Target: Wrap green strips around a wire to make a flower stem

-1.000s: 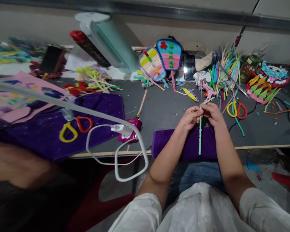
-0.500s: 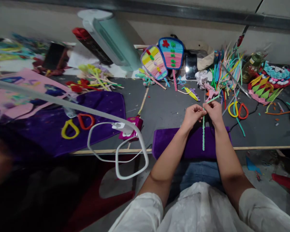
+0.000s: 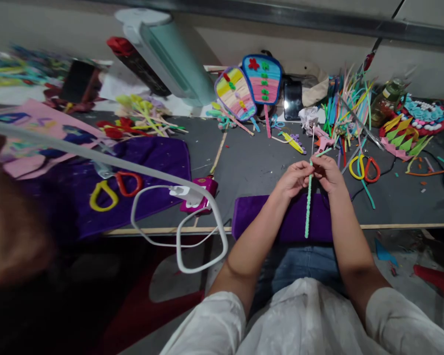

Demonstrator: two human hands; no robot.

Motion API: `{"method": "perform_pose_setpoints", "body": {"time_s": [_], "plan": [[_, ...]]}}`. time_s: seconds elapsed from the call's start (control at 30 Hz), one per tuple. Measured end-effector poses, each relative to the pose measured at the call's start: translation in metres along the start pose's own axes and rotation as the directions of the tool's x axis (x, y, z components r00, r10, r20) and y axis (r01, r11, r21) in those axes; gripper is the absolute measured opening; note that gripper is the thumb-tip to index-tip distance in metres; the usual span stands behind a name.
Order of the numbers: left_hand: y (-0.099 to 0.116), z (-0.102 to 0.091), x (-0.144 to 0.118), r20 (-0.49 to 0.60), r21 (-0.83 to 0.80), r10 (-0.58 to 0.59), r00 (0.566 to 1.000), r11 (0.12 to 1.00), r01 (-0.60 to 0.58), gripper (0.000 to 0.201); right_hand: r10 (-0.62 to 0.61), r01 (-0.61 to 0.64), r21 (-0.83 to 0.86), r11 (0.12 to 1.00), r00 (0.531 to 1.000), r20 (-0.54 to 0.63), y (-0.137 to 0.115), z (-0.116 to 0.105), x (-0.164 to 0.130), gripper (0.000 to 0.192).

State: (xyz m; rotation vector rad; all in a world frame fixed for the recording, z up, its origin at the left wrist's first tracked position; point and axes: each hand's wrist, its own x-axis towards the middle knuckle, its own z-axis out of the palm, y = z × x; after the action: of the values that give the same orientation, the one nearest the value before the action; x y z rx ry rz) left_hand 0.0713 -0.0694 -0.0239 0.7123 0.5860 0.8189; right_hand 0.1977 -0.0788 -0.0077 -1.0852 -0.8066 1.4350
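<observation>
Pretty chaotic grey craft table here, pushed up against a pale wall, with foam strips and paper bits all over. Both hands meet just above a purple cloth at the near edge. The left hand is curled, fingertips pinched on a mint green stick that hangs down over the cloth. The right hand is closed on the stick's top too, right against the left. Yellow and red scissors sit just right of the hands, and two striped foam paddles lean at the back.
</observation>
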Motion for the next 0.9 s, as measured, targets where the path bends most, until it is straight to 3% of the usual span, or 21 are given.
{"method": "perform_pose_setpoints", "body": {"time_s": [0.07,0.17,0.33,0.5,0.63,0.77,0.9], "plan": [[0.001,0.0,-0.001,0.039,-0.014,-0.041,0.998,0.999,0.042,0.039,0.0,0.0,-0.001,1.0,1.0,-0.001,0.0,0.0,0.0,0.027],[0.001,0.0,0.0,0.02,0.028,-0.038,0.999,0.999,0.038,0.036,-0.04,0.033,-0.07,0.997,0.995,-0.096,0.003,0.001,0.002,0.024],[-0.004,0.003,0.003,-0.094,0.222,0.099,0.991,0.972,-0.076,0.036,-0.27,0.187,-0.31,0.932,0.929,-0.252,0.011,-0.002,0.009,0.017],[-0.008,0.005,0.005,-0.205,0.409,0.248,0.947,0.901,-0.148,0.031,-0.381,0.206,-0.542,0.815,0.895,-0.232,0.017,-0.004,0.013,0.018],[-0.005,0.003,0.004,-0.186,0.298,0.189,0.964,0.946,-0.128,0.033,-0.347,0.249,-0.408,0.878,0.919,-0.185,0.014,-0.002,0.01,0.02],[-0.001,0.001,0.003,-0.122,0.113,0.092,0.988,0.99,-0.078,0.038,-0.136,0.111,-0.165,0.98,0.98,-0.144,0.007,0.0,0.005,0.024],[0.0,-0.002,0.002,0.012,-0.021,-0.037,0.999,0.999,0.037,0.043,-0.017,0.017,-0.003,1.0,1.0,-0.026,0.003,-0.001,0.002,0.026]]}}
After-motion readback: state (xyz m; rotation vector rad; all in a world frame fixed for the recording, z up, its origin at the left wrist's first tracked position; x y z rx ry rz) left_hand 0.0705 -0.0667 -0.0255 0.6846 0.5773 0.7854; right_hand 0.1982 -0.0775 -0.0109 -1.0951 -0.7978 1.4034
